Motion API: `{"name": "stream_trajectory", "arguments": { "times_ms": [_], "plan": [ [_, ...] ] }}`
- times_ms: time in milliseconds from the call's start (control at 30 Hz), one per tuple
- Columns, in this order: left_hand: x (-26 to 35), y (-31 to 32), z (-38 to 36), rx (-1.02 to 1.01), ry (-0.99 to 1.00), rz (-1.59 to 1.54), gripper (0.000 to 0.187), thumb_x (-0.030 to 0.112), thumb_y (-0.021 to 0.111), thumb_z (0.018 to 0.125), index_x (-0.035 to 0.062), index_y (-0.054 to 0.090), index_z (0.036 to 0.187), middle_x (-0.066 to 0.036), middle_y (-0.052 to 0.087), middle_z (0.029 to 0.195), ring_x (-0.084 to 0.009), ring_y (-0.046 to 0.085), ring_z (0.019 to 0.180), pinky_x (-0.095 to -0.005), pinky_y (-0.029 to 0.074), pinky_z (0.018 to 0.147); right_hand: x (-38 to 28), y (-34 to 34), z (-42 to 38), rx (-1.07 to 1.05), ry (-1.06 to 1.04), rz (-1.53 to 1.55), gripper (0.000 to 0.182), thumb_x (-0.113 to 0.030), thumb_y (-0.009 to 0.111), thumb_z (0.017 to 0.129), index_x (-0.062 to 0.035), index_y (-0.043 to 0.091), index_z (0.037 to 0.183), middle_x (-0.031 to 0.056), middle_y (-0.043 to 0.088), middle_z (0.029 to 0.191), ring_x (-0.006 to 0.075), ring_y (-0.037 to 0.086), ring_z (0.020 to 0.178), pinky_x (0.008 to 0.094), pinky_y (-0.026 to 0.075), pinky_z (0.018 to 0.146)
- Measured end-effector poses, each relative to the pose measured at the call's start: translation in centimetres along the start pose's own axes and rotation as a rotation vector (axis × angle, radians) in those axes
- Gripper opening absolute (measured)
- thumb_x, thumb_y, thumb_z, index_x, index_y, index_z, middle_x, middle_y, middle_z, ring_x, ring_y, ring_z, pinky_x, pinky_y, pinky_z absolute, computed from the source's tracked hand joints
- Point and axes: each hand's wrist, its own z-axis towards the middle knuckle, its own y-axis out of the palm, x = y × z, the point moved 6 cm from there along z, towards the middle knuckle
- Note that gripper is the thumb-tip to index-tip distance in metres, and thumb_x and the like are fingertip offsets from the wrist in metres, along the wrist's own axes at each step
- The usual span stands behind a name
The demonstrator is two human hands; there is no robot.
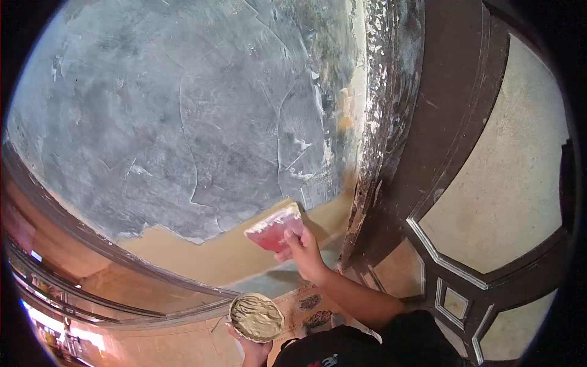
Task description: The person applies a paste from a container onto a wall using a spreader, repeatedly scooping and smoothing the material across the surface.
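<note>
Head view: red putty spreader [268, 236] at a grey-and-tan wall [147, 116].
The right hand [307, 255] clasps the spreader, white-smeared edge up; nearer and to the left, the left hand [254, 351] holds a round bowl [232, 314] of beige putty [257, 321].

The floor [177, 335] here has a pale orange-brown colour. Directly on it there are dark speckled patches [309, 302], lying near to each other; whether they are dirt or stain, from here I cannot tell.
</note>
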Motion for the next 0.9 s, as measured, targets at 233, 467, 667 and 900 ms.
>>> {"name": "stream_trajectory", "arguments": {
  "times_ms": [233, 467, 667, 900],
  "plan": [
    [0.3, -0.4, 0.1, 0.022, 0.024, -0.042, 0.085, 0.078, 0.029, 0.074, 0.0145, 0.04, 0.129, -0.008, 0.045, 0.128, -0.0288, 0.046, 0.115, -0.0463, 0.04, 0.095, 4.5, -3.1, -0.3, 0.094, 0.053, -0.002, 0.034, -0.023, 0.048, 0.093, -0.0024, 0.039, 0.118, 0.0081, 0.056, 0.095, 0.0153, 0.062, 0.066, 0.0266, 0.053, 0.054],
    [0.9, -1.0, 0.0, 0.034, 0.046, -0.034, 0.085, 0.078, 0.028, 0.074, 0.0148, 0.039, 0.129, -0.009, 0.045, 0.128, -0.029, 0.046, 0.114, -0.046, 0.04, 0.095, 2.0, -0.2, -0.1, 0.044, -0.078, 0.059, 0.033, -0.026, 0.049, 0.093, -0.0016, 0.041, 0.114, 0.0086, 0.054, 0.099, 0.0166, 0.062, 0.062, 0.0283, 0.053, 0.056],
    [1.8, -0.2, -0.4, 0.032, 0.103, 0.075, 0.085, 0.078, 0.029, 0.074, 0.0153, 0.038, 0.13, -0.009, 0.043, 0.129, -0.0292, 0.045, 0.115, -0.0469, 0.039, 0.096, 6.0, -2.3, -0.3, 0.07, 0.134, 0.015, 0.031, -0.029, 0.048, 0.093, -0.005, 0.044, 0.111, 0.0059, 0.056, 0.093, 0.0176, 0.063, 0.065, 0.0293, 0.053, 0.058],
    [1.9, -4.0, -0.2, 0.037, 0.05, -0.06, 0.085, 0.078, 0.032, 0.073, 0.0148, 0.039, 0.129, -0.009, 0.045, 0.127, -0.0298, 0.046, 0.113, -0.047, 0.04, 0.095, 5.3, 0.7, -1.2, 0.029, 0.12, 0.12, 0.028, -0.024, 0.047, 0.094, -0.0035, 0.045, 0.113, 0.0052, 0.055, 0.094, 0.0191, 0.064, 0.069, 0.0299, 0.055, 0.062]
  ]
}}
